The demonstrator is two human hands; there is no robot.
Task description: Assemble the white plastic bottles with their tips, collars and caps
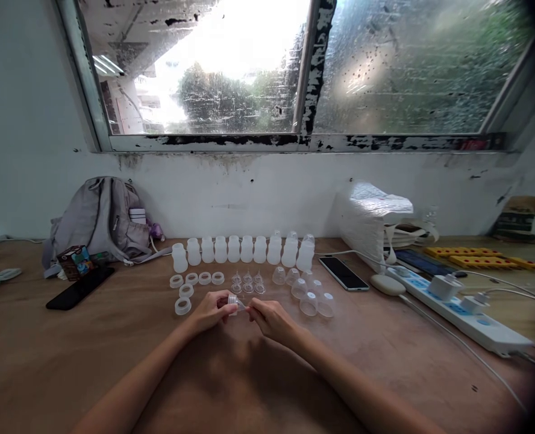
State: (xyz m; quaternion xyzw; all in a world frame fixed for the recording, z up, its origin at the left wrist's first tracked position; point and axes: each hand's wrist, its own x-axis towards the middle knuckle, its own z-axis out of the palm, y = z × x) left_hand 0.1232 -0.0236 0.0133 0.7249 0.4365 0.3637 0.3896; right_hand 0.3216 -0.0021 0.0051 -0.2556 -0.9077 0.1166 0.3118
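Observation:
My left hand (215, 310) is closed around a whitish bottle collar (232, 299). With pinched fingers, my right hand (267, 314) grips the tip of a clear bottle nipple (241, 305) that points out of the collar. Just beyond my hands stand several clear nipples (247, 283). To their left lie several white collar rings (183, 305), and on the right several clear domed caps (308, 304). Behind is a row of frosted baby bottles (234, 249); those at the right end (290, 250) wear clear caps.
A phone (344, 273) lies right of the caps, near a white power strip (461, 310) with plugs and cables. At left are a grey backpack (98, 223), a small box (75, 263) and a black phone (80, 289). A white bag (367, 226) stands by the wall.

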